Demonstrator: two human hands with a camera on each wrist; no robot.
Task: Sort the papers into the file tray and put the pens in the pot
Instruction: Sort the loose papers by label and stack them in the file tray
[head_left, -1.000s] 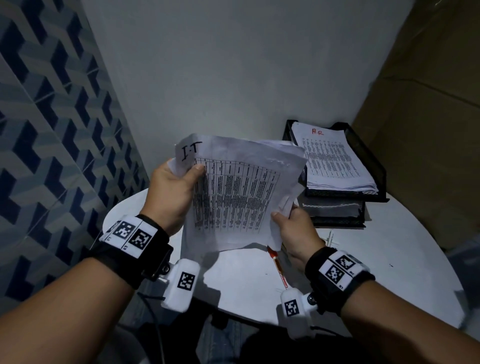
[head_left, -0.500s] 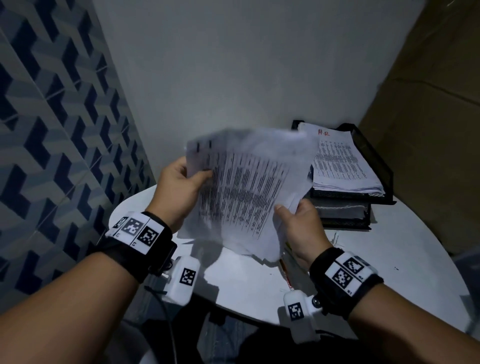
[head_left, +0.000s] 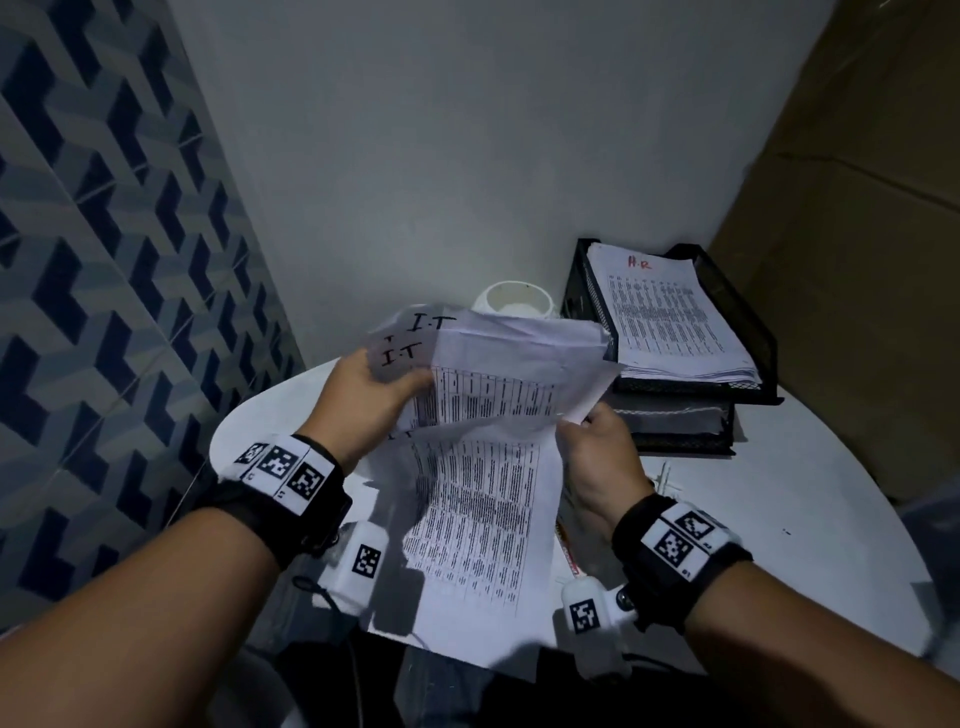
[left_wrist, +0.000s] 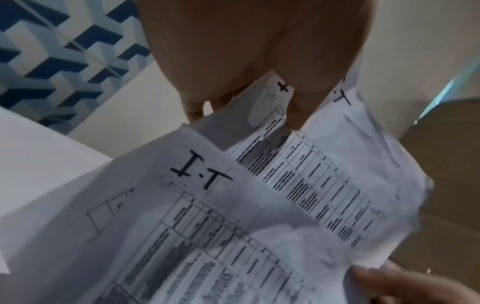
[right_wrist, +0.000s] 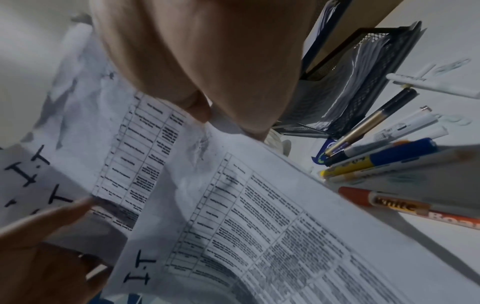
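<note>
Both hands hold a sheaf of printed papers marked "I.T" above the round white table. My left hand grips the sheets' upper left corner, thumb on top. My right hand pinches their right edge. One more I.T sheet droops over the table's near edge. The black mesh file tray stands at the back right, its top tier holding papers headed "H.R". A white pot sits behind the held sheets. Several pens and markers lie on the table under my right hand.
A blue patterned tile wall runs along the left and a brown board stands on the right. The white wall closes the back. Paper clips and a white pen lie near the tray.
The papers have dropped lower and fanned apart, showing several I.T headings. One sheet now hangs over the table's front. The white pot has come into sight behind them.
</note>
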